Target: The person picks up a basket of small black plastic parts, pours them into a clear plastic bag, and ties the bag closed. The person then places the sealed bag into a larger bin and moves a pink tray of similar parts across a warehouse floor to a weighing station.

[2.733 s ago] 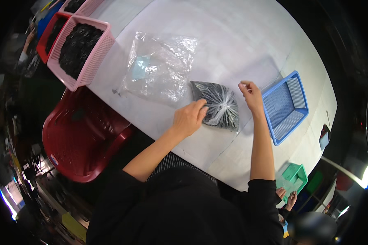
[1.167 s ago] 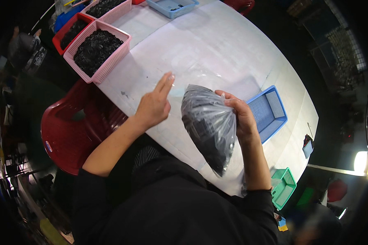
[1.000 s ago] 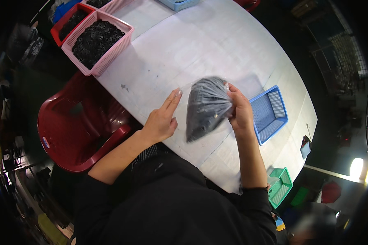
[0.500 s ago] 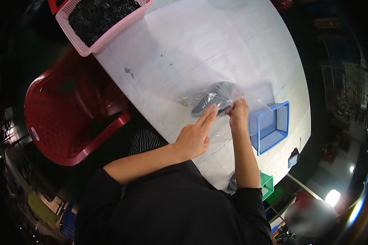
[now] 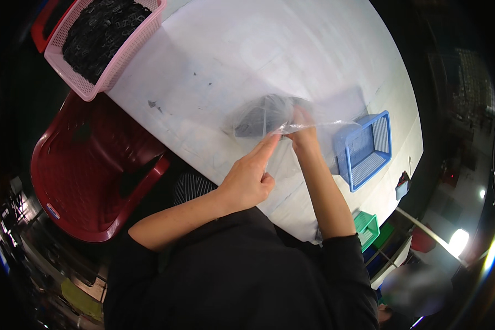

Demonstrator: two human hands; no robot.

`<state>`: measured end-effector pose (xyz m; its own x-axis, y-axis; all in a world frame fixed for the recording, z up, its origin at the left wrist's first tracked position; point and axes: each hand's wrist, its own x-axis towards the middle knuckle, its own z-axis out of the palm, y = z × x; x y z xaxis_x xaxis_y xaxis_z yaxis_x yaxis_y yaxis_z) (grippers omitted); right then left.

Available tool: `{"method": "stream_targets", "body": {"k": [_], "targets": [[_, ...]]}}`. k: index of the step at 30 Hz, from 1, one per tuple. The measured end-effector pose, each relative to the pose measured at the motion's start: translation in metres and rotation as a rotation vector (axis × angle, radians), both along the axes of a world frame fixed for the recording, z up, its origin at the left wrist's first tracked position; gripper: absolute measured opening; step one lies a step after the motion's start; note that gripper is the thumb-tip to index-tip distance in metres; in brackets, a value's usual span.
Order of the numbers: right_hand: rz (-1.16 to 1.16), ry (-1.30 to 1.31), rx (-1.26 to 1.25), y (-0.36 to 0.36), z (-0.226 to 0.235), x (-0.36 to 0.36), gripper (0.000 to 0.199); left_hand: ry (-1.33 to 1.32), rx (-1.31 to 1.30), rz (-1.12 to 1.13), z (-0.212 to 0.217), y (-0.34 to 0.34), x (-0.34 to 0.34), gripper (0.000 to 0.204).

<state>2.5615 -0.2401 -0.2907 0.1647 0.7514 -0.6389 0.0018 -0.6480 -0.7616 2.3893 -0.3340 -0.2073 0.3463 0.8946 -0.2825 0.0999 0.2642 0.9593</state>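
Note:
A clear plastic bag [image 5: 272,104] with dark grey contents [image 5: 252,122] lies on the white table in front of me. What the contents are cannot be made out through the film. My left hand [image 5: 249,179] has its fingers stretched toward the bag, their tips touching its near edge, and holds nothing. My right hand [image 5: 302,126] reaches in under the film at the bag's right side. Its fingers show only dimly through the plastic, so their grip is unclear. Loose film trails from there toward a blue basket [image 5: 388,151].
At the table's far left stands a pink basket [image 5: 132,52] full of small black buckle-like pieces [image 5: 102,36]. A dark red plastic chair [image 5: 77,181] is beside the table on the left. A green basket [image 5: 373,234] and a small dark object [image 5: 402,186] are at the right edge.
My right hand has moved left and in under the film, from the bag's edge. The bag's contents are less exposed to view. The whole view has shifted slightly.

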Motion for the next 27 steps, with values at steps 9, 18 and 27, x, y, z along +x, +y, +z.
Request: {"method": "stream_targets", "body": {"k": [9,18,27], "targets": [[0.734,-1.051,0.633,-0.001,0.079,0.038,0.051,0.192,-0.047,0.11,0.007,0.03,0.004,0.071],[0.655,-0.994,0.123,0.018,0.131,0.163,0.023,0.099,-0.005,0.321,0.019,0.041,0.007,0.051],[0.714,-0.895,0.123,-0.009,0.128,0.196,0.02,0.276,-0.046,0.443,0.019,0.071,0.016,0.03]]}}
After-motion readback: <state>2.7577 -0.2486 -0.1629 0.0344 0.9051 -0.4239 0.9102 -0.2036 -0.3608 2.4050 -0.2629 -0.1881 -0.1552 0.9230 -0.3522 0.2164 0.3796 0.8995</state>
